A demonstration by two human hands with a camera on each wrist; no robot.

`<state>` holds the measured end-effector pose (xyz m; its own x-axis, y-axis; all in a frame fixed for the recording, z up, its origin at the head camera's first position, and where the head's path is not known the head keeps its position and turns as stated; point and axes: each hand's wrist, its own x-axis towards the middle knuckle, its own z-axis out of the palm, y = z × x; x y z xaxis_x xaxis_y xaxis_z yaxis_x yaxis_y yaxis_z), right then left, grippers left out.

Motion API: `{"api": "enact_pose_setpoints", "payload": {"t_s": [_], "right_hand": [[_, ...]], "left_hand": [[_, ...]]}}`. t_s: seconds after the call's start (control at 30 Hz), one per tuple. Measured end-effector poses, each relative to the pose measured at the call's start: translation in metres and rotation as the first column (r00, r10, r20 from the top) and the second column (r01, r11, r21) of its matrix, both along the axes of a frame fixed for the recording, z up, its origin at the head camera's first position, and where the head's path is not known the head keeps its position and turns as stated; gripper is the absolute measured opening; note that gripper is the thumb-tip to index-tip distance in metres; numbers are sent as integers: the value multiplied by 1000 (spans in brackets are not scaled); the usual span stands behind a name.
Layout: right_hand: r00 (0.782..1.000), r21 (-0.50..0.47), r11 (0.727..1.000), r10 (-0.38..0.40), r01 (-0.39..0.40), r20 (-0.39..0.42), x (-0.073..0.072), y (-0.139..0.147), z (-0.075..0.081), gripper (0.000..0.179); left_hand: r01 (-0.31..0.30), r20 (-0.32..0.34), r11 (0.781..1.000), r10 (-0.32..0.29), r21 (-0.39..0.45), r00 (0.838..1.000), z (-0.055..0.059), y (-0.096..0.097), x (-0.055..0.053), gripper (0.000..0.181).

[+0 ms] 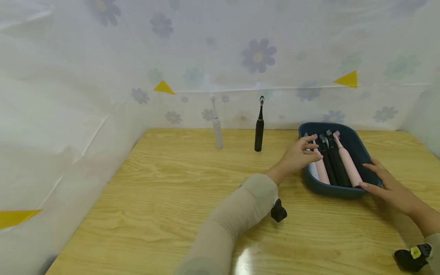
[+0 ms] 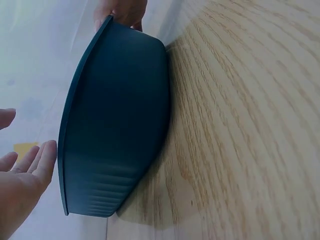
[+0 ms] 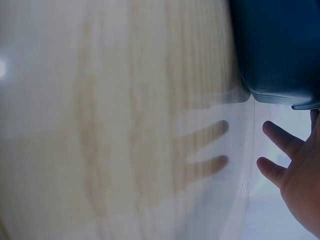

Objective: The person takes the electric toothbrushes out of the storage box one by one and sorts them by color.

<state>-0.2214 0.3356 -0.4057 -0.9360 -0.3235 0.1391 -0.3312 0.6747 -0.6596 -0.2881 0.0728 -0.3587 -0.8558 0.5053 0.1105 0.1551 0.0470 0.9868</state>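
Note:
My left hand reaches over the left side of a dark blue bin, its fingers spread above the electric toothbrushes inside. Lying there side by side are a white toothbrush, a pink toothbrush, two black ones and another pink toothbrush. The left fingertips overlap the left pink brush's head in the head view; the left wrist view shows thumb and fingers apart. My right hand holds the bin's right front corner, thumb at the rim, with two fingers stretched out along the outside.
A white electric toothbrush and a black electric toothbrush stand upright near the back of the wooden table. Behind them hangs a flower-patterned sheet with yellow triangles on it.

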Motion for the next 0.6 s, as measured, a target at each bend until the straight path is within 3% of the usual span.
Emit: {"api": "enact_pose_setpoints", "payload": {"t_s": [0.27, 0.6], "right_hand": [[1000, -24, 999, 30, -30, 2, -1, 1, -3, 65], [1000, -4, 1000, 8, -8, 7, 0, -2, -2, 65]], "left_hand": [[-28, -30, 987, 23, -159, 999, -3, 14, 1, 56], [-50, -40, 958, 40, -281, 998, 0, 36, 1, 57]]}}
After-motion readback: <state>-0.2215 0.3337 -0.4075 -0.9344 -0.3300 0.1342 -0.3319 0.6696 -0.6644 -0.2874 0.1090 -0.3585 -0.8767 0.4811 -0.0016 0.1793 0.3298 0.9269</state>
